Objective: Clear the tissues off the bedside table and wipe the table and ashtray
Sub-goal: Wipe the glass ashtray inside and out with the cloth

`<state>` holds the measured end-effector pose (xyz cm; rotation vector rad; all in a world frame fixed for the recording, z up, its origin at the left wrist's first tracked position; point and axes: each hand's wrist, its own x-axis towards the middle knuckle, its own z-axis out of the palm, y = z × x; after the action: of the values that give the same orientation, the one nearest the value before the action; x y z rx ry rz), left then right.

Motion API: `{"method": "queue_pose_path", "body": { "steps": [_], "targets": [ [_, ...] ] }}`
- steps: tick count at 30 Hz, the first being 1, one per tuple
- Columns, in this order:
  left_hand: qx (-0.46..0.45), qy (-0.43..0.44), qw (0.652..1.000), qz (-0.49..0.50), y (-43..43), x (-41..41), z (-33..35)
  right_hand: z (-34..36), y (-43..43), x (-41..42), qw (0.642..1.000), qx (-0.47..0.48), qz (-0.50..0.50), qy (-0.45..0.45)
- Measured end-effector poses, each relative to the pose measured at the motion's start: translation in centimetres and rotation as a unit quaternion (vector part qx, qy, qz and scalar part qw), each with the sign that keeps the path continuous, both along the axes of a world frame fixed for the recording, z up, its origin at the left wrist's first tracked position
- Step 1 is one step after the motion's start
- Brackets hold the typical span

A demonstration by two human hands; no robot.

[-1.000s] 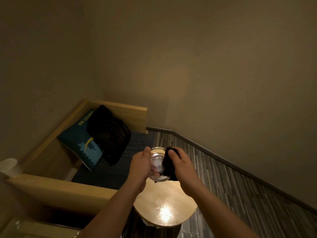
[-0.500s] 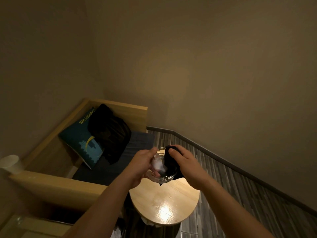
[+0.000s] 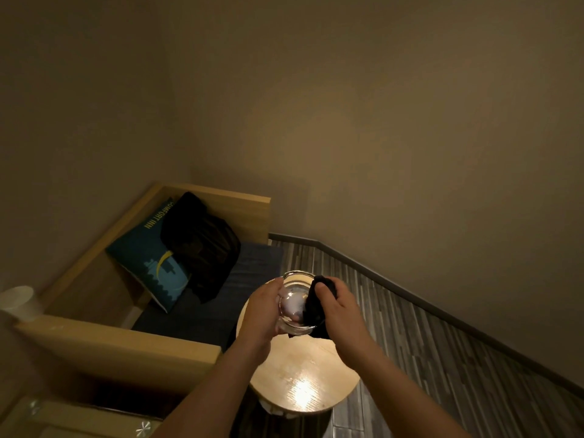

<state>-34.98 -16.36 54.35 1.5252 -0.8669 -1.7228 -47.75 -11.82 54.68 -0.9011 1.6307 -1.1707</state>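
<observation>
You are on the ashtray-wiping step. Your left hand curls round the left side of the ashtray and holds it up over the far edge of the bench, tipped so its mouth faces you. Your right hand grips a black cloth bunched between thumb and fingers and presses it against the ashtray's right side. Part of the cloth is inside the bowl and a corner hangs below the rim. The ashtray is round, clear, thick glass with a heavy rim that catches the light. A pale cloudy patch shows through its base, but I cannot tell whether that is residue, glare or your palm behind the glass. Next, I judge, you need to work the cloth round the inside and over the rim, turning the glass with your left hand. Grip it firmly, because smooth glass may slip. After that it wants setting down on the bench, whose wooden top shines under the light.
</observation>
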Motion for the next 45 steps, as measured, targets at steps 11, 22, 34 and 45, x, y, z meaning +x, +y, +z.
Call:
{"method": "queue_pose_path", "body": {
  "steps": [11,22,34,45],
  "targets": [
    [-0.004,0.014,0.986,-0.169,-2.4,2.3,1.0,2.0,-1.4,-2.6,0.985,0.023,0.172,0.019],
    [0.012,-0.041,0.999,0.006,-1.9,0.0,-1.2,-0.3,-0.4,0.8,1.000,0.008,-0.001,-0.012],
    [0.105,0.297,0.948,0.042,0.0,1.8,-0.6,0.1,-0.6,0.8,0.998,0.037,0.029,-0.038],
    [0.112,0.399,0.909,0.049,-0.1,2.4,-1.3,2.7,-2.1,-0.5,0.921,-0.078,0.114,0.363]
  ]
}}
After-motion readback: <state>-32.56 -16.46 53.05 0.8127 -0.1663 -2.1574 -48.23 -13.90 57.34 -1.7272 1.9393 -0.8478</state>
